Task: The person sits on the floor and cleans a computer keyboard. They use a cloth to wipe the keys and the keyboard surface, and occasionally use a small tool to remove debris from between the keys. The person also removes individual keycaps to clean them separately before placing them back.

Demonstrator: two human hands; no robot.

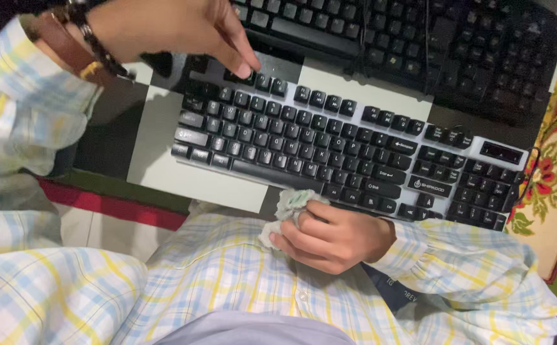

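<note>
A crumpled white cloth (289,207) sits bunched in the right hand (333,235), whose grip is curled tight around it, just below the front edge of a black-keyed keyboard (349,156) with a pale frame. Above that grip and to its left, the left hand (176,29) reaches down with a loose, narrow grip holding nothing, fingertips (243,67) touching the keyboard's top-left corner keys. A second, all-black keyboard (419,45) lies beyond the first. Plaid sleeves (29,108) cover both arms; a patterned floral fabric (556,172) lies to the right.
</note>
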